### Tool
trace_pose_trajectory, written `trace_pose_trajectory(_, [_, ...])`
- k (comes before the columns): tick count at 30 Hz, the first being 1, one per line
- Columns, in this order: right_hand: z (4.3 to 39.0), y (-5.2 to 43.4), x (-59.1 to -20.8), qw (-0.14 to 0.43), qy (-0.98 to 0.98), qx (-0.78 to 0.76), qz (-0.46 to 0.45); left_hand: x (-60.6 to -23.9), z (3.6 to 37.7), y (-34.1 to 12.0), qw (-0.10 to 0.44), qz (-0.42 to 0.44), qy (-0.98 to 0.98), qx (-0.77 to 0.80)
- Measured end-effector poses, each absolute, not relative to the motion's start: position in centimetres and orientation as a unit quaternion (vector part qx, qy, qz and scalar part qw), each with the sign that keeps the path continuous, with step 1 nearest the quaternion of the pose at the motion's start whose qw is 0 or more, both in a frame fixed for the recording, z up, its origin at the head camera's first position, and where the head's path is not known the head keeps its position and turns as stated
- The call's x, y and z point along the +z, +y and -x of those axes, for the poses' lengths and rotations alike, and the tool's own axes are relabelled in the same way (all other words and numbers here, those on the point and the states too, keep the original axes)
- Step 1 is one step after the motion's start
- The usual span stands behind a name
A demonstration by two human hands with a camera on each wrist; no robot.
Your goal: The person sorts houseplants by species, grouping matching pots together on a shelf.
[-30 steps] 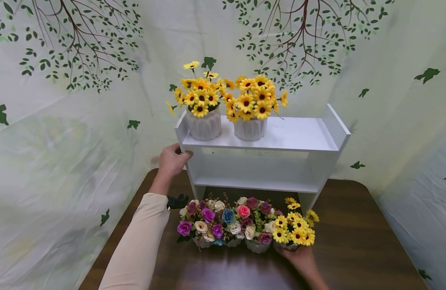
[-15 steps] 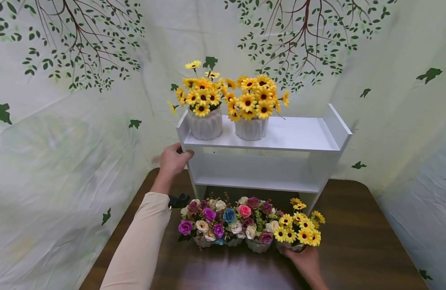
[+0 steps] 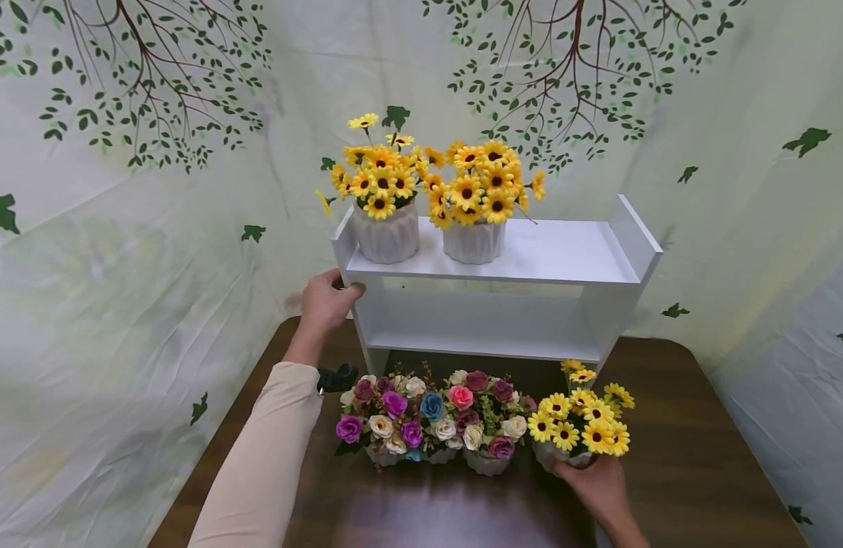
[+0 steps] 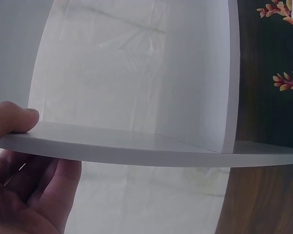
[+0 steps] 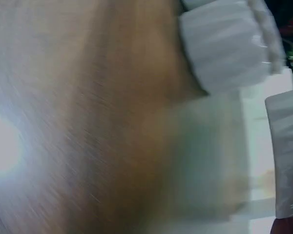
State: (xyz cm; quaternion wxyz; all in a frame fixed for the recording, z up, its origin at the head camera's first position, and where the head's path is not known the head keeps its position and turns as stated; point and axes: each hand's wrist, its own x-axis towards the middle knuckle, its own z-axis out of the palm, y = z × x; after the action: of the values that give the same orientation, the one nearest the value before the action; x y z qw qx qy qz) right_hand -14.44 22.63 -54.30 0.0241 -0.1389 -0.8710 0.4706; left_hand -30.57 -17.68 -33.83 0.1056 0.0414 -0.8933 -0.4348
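Note:
My left hand (image 3: 326, 303) grips the left side panel of a white two-tier shelf (image 3: 565, 247). In the left wrist view its thumb lies on the panel's inner side (image 4: 112, 139), with the fingers curled on the outer side. At the front right, my right hand (image 3: 598, 487) holds a ribbed white pot of yellow artificial sunflowers (image 3: 582, 426) by its lower right side. The right wrist view shows this pot (image 5: 289, 156) at the right edge, raised off the table, with a fingertip at its bottom.
Two pots of orange-yellow sunflowers (image 3: 383, 236) (image 3: 472, 242) stand on the shelf's top board, toward the left. Pots of mixed roses (image 3: 488, 460) line up on the dark wooden table (image 3: 682, 457) before the shelf. A leaf-printed cloth (image 3: 154, 251) hangs behind.
The pot of yellow sunflowers in my right hand has moved rightward, away from the rose pots, and slightly up. My left hand has stayed on the shelf panel.

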Motion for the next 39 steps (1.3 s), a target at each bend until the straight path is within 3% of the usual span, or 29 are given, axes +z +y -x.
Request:
trace_pose_trajectory(4, [14.0,23.9,-51.9,0.009,-0.870,0.472,0.140,-33.9,30.6,-17.7,0.102,-0.041,-0.892,-0.438])
trace_pose_trajectory(12, [13.4,26.0,-48.4,0.085,-0.851,0.505,0.113,-33.9,30.7,-17.7,0.102,-0.041,-0.891,-0.441])
trace_pose_trajectory(19, [12.3,27.6,-45.4,0.033,-0.859,0.496,0.121,-33.9,30.7,-17.7,0.099,-0.039,-0.893,-0.438])
trace_pose_trajectory(23, [11.8,28.3,-43.7,0.041,-0.869,0.479,0.112,-33.9,30.6,-17.7,0.096,-0.039,-0.894,-0.436])
trace_pose_trajectory(35, [13.1,30.9,-36.6,0.209,-0.876,0.434,-0.027,-33.7,30.4,-17.9,0.088,-0.039,-0.900,-0.426])
trace_pose_trajectory(39, [13.8,30.8,-33.6,0.213,-0.877,0.431,-0.008,-33.7,30.6,-17.9,0.088,-0.038,-0.898,-0.428])
